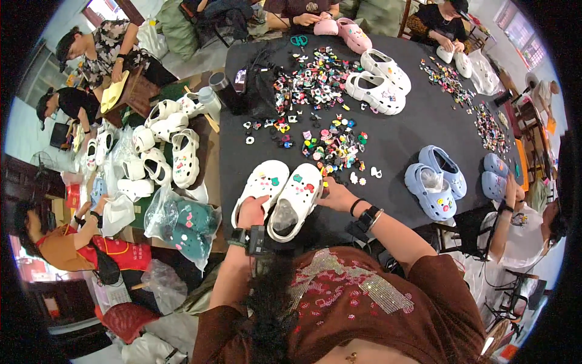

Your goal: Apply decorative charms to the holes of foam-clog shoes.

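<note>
Two white clogs stand side by side at the table's near edge, toes pointing away from me. The left clog (pixel 264 182) carries a green charm and small coloured ones. My left hand (pixel 253 211) grips it, with fingers in the foot opening. The right clog (pixel 298 193) has green and red charms on its toe and clear plastic stuffed inside. Against its outer side my right hand (pixel 335 196) is closed, fingertips partly hidden by the shoe. Just beyond lies a heap of loose shoe charms (pixel 333 144) in many colours.
On the black table (pixel 388 133) are more charms (pixel 312 79), white clogs (pixel 379 91), blue clogs (pixel 433 191), a dark tumbler (pixel 223 91) and green scissors (pixel 299 40). White clogs (pixel 185 158) and bagged green clogs (pixel 191 227) fill the left side. Several co-workers sit around.
</note>
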A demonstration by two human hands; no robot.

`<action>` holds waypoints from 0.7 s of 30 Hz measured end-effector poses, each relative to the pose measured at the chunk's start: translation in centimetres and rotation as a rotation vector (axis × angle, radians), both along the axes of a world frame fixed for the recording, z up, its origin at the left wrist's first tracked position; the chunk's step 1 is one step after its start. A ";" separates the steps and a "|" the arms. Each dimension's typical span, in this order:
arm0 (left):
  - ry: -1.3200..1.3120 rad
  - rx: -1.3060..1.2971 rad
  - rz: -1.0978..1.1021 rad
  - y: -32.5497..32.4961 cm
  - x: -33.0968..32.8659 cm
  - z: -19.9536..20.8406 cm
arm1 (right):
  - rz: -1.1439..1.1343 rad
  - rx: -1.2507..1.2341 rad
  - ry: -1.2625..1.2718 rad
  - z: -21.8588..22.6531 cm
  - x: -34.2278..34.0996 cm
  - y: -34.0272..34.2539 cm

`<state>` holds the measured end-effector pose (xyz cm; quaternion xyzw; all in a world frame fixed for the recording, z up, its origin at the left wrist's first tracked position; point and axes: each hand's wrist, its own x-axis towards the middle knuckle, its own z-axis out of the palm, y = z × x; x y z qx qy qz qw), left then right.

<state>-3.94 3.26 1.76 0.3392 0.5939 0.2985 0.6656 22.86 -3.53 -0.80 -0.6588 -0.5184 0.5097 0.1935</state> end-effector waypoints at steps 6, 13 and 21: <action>-0.343 -0.058 -0.080 1.1 0.2 -2.8 | -0.038 0.018 0.031 -0.9 -0.1 -0.8; -0.109 0.099 -0.131 0.2 -0.1 -7.6 | 0.009 -0.012 0.064 -0.3 -0.9 -1.3; 0.339 0.388 -0.208 -1.5 0.1 -1.7 | 0.028 -0.008 0.025 -2.6 1.7 -2.8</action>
